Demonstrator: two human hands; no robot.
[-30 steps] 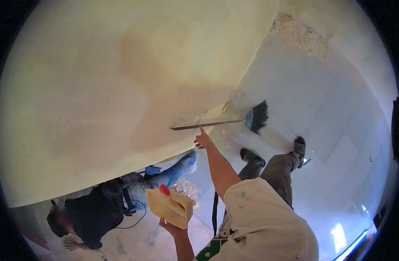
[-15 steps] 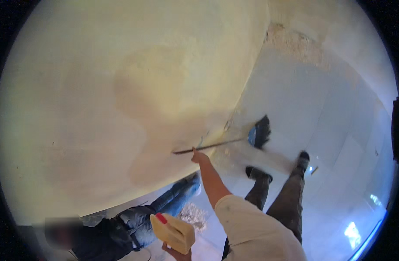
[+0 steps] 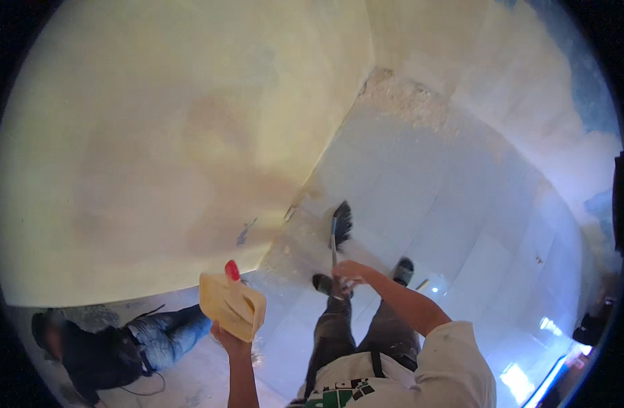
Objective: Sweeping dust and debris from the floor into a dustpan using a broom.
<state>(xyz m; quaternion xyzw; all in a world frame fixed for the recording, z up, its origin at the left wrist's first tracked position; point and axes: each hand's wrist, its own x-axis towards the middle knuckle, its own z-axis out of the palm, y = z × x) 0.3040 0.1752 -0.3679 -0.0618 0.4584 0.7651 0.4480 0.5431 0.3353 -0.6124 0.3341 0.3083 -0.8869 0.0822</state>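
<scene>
My right hand [image 3: 350, 272] is wrapped around the handle of a broom [image 3: 342, 224]. The broom's dark bristles rest on the floor just beyond my feet, close to the base of the wall. My left hand [image 3: 233, 342] grips a pale yellow plastic tub [image 3: 211, 294] from its near side. A tool with a red handle end [image 3: 231, 270] leans inside the tub; its working end cannot be made out.
A plastered yellowish wall [image 3: 142, 156] rises on the left. Crumbled debris [image 3: 407, 102] lies in the far corner of the tiled floor [image 3: 420, 183]. Another person [image 3: 114, 353] in dark top and jeans is at the lower left. A small stick [image 3: 423, 284] lies by my foot.
The broom has swung from slanting across to the wall to pointing toward me, and my right hand has come nearer my body. The tub appears higher and farther left in view.
</scene>
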